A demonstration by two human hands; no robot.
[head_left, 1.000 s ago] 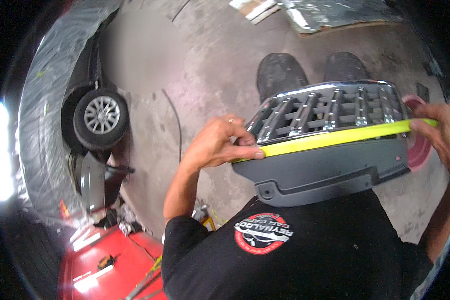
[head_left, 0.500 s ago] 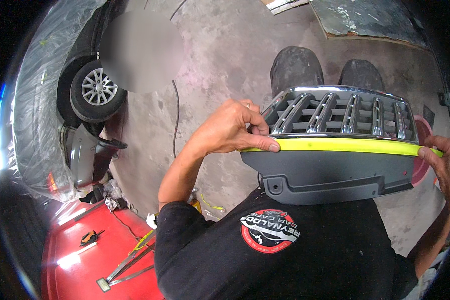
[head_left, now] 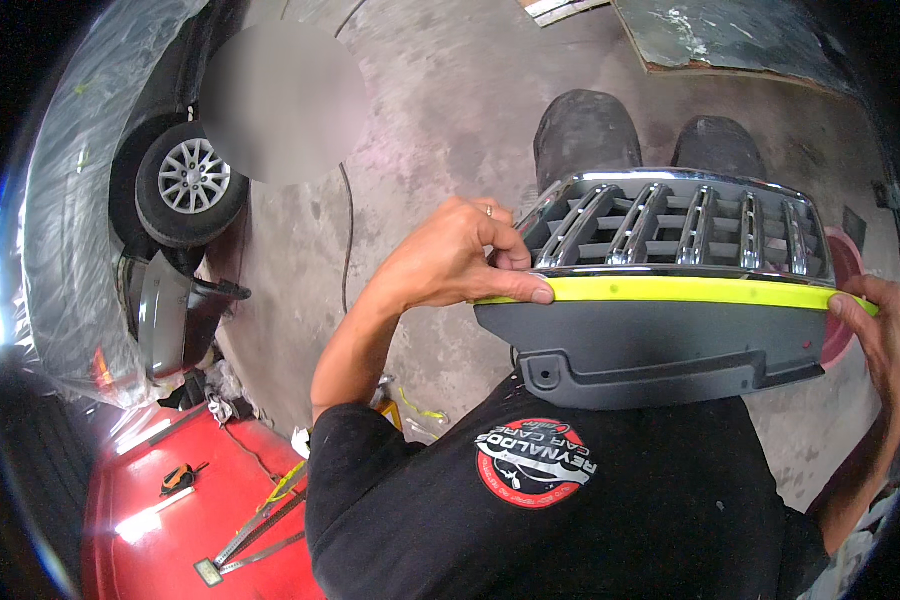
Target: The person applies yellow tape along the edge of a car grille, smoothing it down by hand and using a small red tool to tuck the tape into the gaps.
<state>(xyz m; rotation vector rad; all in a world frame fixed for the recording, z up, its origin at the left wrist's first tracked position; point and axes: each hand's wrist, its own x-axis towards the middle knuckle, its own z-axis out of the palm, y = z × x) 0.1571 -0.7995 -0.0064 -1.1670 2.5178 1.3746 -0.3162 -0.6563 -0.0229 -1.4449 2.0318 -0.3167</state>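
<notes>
A car grille (head_left: pixel 696 232) with chrome bars and a grey lower panel (head_left: pixel 650 338) is held across my front, above my legs. A bright yellow-green strip of tape (head_left: pixel 680 291) runs along the seam under the chrome frame. At the grille's left end my left hand (head_left: pixel 460 255) is closed, its thumb pressed on the tape and its fingers curled by the grille's edge. My right hand (head_left: pixel 875 315) pinches the tape's other end at the grille's right corner. Some of its fingers are behind the strip.
To the left stands a car with a silver wheel (head_left: pixel 192 177), partly under clear plastic sheeting (head_left: pixel 65 240). A red panel (head_left: pixel 150 480) at lower left bears a tape measure (head_left: pixel 178 479). A pink basin (head_left: pixel 845 270) is behind the grille's right end. A dark board (head_left: pixel 740 40) lies at upper right.
The tape end at my right hand sticks out less, and that hand's fingers have shifted on it. My left hand keeps its place on the grille. The whole view has shifted slightly.
</notes>
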